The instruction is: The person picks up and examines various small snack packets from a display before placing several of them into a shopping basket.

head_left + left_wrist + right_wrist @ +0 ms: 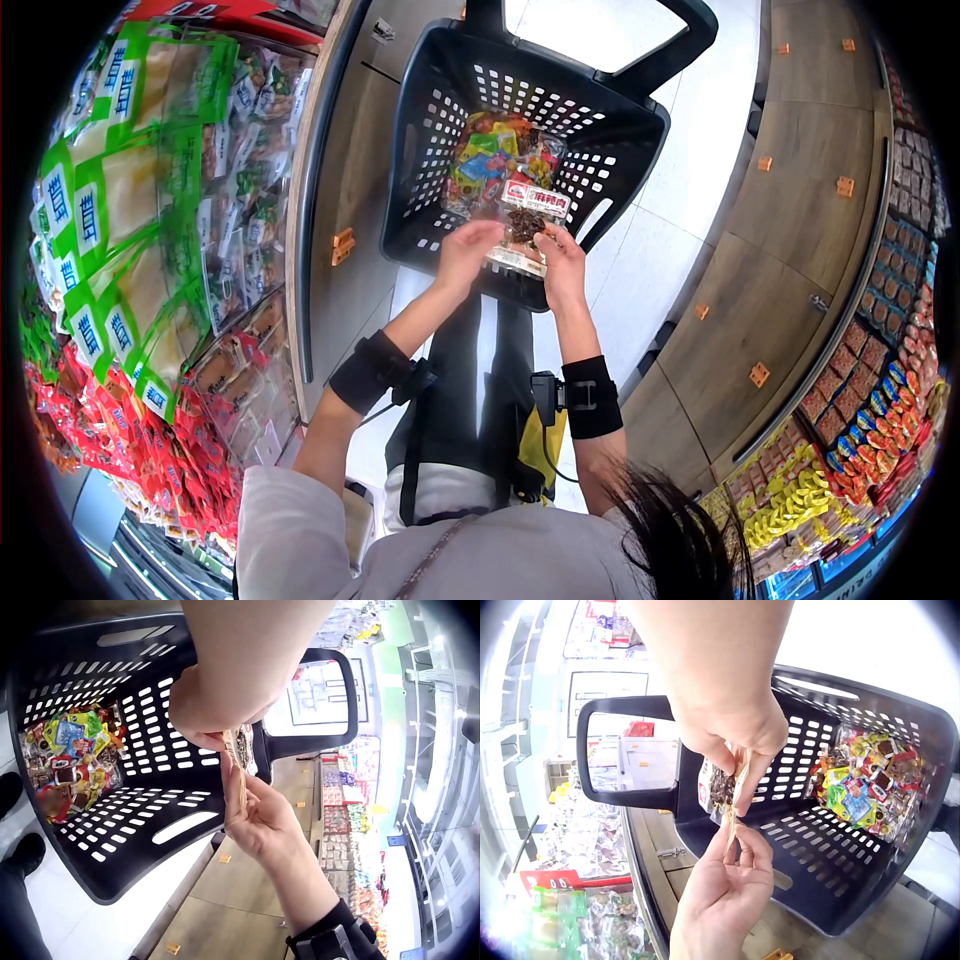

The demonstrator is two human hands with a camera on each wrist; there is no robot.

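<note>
Both hands hold a clear snack packet [522, 225] with dark brown contents and a white-and-red label, above the basket's near end. At its left edge, my left hand [468, 250] pinches the packet between thumb and fingers; those fingers are slightly blurred in the head view. My right hand [563, 262] grips the right edge, thumb on the face turned up. Both wrist views show the packet [724, 787] almost edge-on between the two hands. Beneath it the black shopping basket [420, 120] has a heap of colourful wrapped snacks [490, 150] on its bottom.
Green-and-white snack bags [110, 210] and red packets [130, 450] fill the left shelf. On the right, wooden cabinets [750, 210] run below shelves of packaged snacks [850, 370]. The basket's handle [665, 55] rises at the far end. Pale floor tiles [690, 130] lie between.
</note>
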